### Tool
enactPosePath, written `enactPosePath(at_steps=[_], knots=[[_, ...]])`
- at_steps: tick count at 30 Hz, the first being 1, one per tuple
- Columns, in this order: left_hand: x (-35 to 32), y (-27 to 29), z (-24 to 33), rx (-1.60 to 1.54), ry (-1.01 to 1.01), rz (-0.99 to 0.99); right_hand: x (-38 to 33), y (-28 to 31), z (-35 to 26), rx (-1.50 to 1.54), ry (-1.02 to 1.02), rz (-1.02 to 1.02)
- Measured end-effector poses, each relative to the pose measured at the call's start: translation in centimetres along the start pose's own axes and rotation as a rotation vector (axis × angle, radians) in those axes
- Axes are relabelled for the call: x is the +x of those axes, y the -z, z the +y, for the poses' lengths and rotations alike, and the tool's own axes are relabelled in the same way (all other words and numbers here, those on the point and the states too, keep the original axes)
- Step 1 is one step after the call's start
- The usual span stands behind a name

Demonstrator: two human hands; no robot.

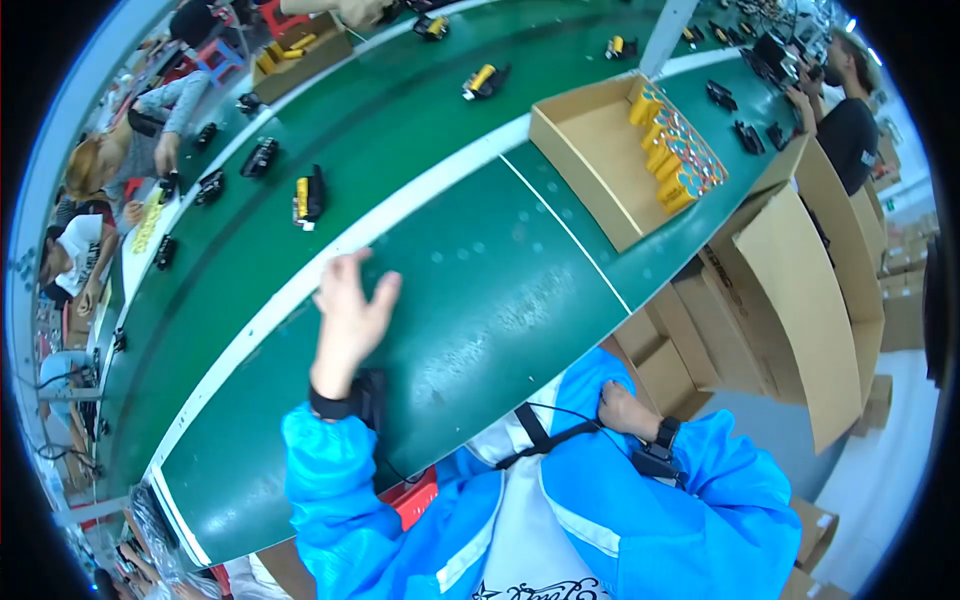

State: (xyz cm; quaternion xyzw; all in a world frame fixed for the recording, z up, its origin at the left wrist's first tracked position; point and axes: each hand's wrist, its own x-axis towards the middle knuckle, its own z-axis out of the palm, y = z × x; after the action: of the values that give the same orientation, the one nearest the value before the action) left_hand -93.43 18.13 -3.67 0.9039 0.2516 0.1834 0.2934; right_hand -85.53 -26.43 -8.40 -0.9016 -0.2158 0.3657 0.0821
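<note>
L hand (350, 305) open, empty, raised over bench (470, 300) near edge; R hand (618, 408) at chest (grip unclear); box (600, 165) at far edge.

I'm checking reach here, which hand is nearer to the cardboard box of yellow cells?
Left. The left hand is raised open over the green bench, left of and below the cardboard box. The right hand rests against the person's body, farther below it.

The right hand (618, 408) is tucked against the blue jacket, fingers out of sight. The left hand (350, 310) is motion-blurred. Small black-and-yellow parts (308, 197) on the green belt (470, 300) are too small to identify. Stacked yellow pieces (676, 150) half-hide behind the cardboard box's wall (590, 160).
</note>
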Motion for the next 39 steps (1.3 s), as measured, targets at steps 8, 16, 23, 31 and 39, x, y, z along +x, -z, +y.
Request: enactPosePath(at_steps=[8,16,23,31,39], knots=[[2.7,-2.2,9.5,-0.159,-0.32,-0.294,4.2,-2.1,3.0,-0.095,0.109,-0.085],[4.2,-3.8,13.7,-0.348,-0.493,-0.416,8.7,-4.3,11.4,-0.102,0.155,-0.336],[1.4,-1.3,10.3,-0.295,-0.4,-0.471,10.2,-4.8,12.7,-0.152,0.286,-0.389],[-2.6,2.4,6.3,-0.304,-0.194,-0.445,10.5,-5.5,15.3,-0.18,0.395,-0.414],[-3.4,3.1,6.3,-0.364,-0.153,-0.496,10.0,-6.3,18.6,-0.203,0.467,-0.424]])
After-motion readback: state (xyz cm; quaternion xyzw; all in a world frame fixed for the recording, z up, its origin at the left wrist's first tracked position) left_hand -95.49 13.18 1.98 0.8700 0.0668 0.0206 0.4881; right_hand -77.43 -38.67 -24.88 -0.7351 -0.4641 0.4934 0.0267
